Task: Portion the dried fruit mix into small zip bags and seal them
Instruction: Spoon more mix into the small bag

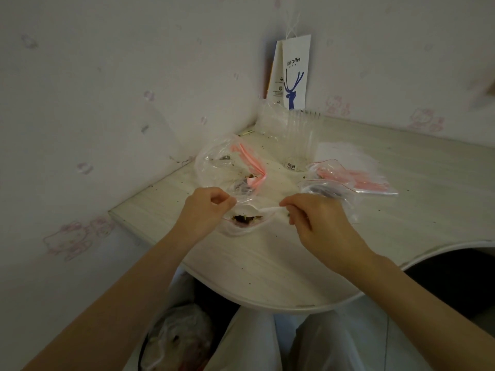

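Observation:
A small zip bag (pixel 242 228) with dark dried fruit mix (pixel 245 218) inside lies on the white table (pixel 267 263), its mouth spread open. My left hand (pixel 206 210) pinches the bag's left top corner. My right hand (pixel 316 220) pinches the right end of its white zip strip. A large clear bag (pixel 227 167) with a pink zip lies just behind, holding a few dark scraps. To the right lies another small bag with dark fruit (pixel 326 191) and a pile of small zip bags (pixel 356 178) with red strips.
A clear plastic jar (pixel 297 140) stands at the back, with a white paper coffee bag (pixel 292 73) leaning in the wall corner. Crumbs dot the table. A bin lined with plastic (pixel 176 338) sits below the table's curved front edge, beside my knees.

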